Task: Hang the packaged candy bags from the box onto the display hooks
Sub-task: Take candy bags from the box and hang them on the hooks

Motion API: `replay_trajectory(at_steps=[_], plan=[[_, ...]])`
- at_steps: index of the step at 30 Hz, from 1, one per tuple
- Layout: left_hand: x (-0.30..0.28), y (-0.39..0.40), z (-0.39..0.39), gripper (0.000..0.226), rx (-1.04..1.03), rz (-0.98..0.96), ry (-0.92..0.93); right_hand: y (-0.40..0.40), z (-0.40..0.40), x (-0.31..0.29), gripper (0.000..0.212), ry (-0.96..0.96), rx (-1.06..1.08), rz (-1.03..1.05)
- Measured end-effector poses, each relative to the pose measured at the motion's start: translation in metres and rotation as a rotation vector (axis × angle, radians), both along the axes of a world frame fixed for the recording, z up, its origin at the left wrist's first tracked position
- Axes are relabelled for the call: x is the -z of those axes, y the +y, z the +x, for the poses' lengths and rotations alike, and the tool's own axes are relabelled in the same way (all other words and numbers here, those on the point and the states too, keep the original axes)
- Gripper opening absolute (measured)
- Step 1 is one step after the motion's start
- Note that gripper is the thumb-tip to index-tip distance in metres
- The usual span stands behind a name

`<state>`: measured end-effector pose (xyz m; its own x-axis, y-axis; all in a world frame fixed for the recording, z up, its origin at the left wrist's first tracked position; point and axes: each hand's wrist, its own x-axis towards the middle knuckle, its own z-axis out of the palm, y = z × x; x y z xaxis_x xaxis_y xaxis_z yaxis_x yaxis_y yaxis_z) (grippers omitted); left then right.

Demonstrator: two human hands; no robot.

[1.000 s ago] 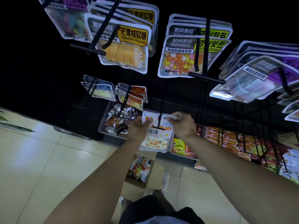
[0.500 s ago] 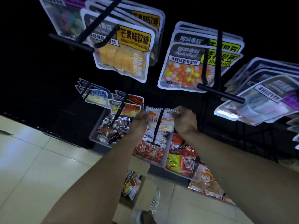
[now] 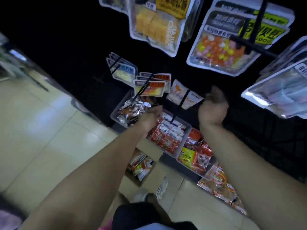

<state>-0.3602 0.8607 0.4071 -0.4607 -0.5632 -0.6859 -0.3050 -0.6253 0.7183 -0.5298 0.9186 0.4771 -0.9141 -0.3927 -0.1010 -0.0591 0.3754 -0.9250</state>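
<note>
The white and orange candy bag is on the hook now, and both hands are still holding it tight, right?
Not quite. The white and orange candy bag is on the hook, but the head view shows the left hand and right hand off it, holding nothing.

white candy bag (image 3: 183, 95) on hook (image 3: 180, 107), hands apart

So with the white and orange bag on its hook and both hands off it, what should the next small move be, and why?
Probably lower one of the hands, likely the left hand, to the cardboard box on the floor for another bag. The white and orange bag hangs on the black hook with neither hand holding it, the right hand looks free, and more candy bags show in the box.
</note>
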Motion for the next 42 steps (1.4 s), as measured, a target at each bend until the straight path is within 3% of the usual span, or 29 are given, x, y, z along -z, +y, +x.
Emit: replay_trajectory(at_steps=[3,7,9,11,15,21,25,29,33,37,42], plan=[[0.01,0.036,0.052,0.039,-0.048,0.019,-0.136,0.052,0.048,-0.024,0.034,0.178,-0.146,-0.219],[0.029,0.079,0.122,0.03,-0.149,-0.032,-0.308,0.109,0.118,-0.009,0.024,0.249,-0.572,-0.215],[0.045,0.098,0.15,0.025,-0.157,-0.086,-0.415,0.122,0.14,0.03,0.021,0.131,-0.822,-0.019],[0.074,0.117,0.169,0.024,-0.087,-0.133,-0.507,0.13,0.152,0.092,0.02,0.039,-1.071,0.344],[0.162,0.153,0.192,0.039,0.107,-0.258,-0.597,0.141,0.169,0.237,0.038,0.028,-1.321,0.868],[0.302,0.189,0.196,0.075,0.397,-0.453,-0.695,0.131,0.19,0.427,0.048,0.023,-1.381,1.099],[0.375,0.199,0.199,0.106,0.503,-0.455,-0.804,0.114,0.196,0.524,0.099,0.342,-1.651,1.233],[0.427,0.212,0.204,0.144,0.431,-0.553,-0.701,0.099,0.201,0.579,0.118,0.585,-1.797,1.369],[0.447,0.221,0.206,0.141,0.333,-0.657,-0.647,0.094,0.215,0.625,0.101,0.697,-1.822,1.384],[0.459,0.224,0.208,0.136,0.299,-0.709,-0.603,0.09,0.222,0.659,0.083,0.812,-1.691,1.284],[0.462,0.225,0.206,0.134,0.277,-0.723,-0.619,0.069,0.219,0.664,0.063,0.854,-1.699,1.165]])
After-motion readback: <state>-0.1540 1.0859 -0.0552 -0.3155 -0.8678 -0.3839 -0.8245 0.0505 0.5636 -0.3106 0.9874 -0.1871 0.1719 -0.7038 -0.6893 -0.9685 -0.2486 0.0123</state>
